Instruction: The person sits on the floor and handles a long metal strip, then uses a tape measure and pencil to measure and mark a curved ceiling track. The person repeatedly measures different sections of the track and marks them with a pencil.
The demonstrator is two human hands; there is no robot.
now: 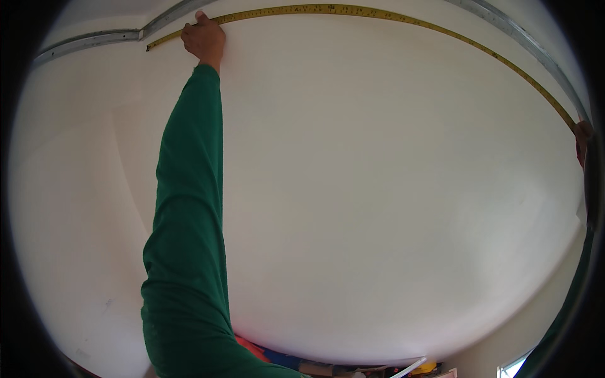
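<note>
The yellow blade of a tape measure [331, 9] stretches along the upper part of a pale wall [378, 165], just under metal wall-angle track [510, 28]. My left hand [205, 38], at the end of a green sleeve, grips the blade a short way in from its hooked end, which lies near the corner joint of the track. At the far right rim, my right hand [583, 134] is at the other end of the extended blade; it is partly cut off and dark. Something red shows just below its fingers; the tape's case is not clearly visible.
Another length of metal track [90, 42] runs along the adjoining wall at upper left. Low in view lie mixed items, among them a yellow object [423, 368], a pale strip [409, 367] and something red [250, 347]. A window [515, 366] shows at lower right.
</note>
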